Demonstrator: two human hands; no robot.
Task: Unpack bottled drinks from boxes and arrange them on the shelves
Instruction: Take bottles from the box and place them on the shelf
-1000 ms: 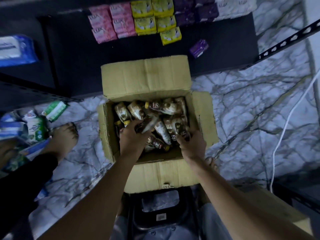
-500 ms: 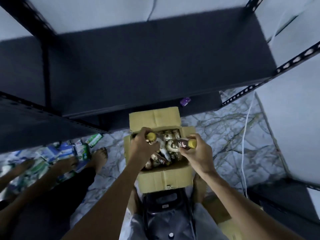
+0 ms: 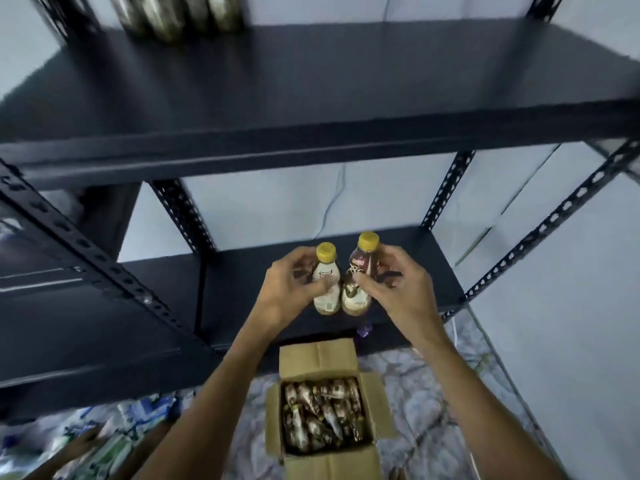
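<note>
My left hand (image 3: pixel 289 289) grips a pale bottle (image 3: pixel 326 278) with a yellow cap, held upright. My right hand (image 3: pixel 398 289) grips a dark brown bottle (image 3: pixel 358 275) with a yellow cap, also upright and touching the first. Both bottles hang in front of the middle black shelf (image 3: pixel 398 271). Below them on the floor stands the open cardboard box (image 3: pixel 318 358) with several more bottles (image 3: pixel 322 414) lying inside. Several bottles (image 3: pixel 180 15) stand blurred at the back left of the upper shelf (image 3: pixel 346 81).
Black perforated uprights (image 3: pixel 446 188) frame the shelves. Another person's hand (image 3: pixel 79 445) reaches among blue and green packets (image 3: pixel 114 441) on the marble floor at lower left. A small purple packet (image 3: pixel 365 329) lies on the lowest shelf. A white wall is behind.
Both hands have lifted one bottle each out of the box and raised them upright to the middle shelf's height. The view has tilted up from the floor to the shelves.
</note>
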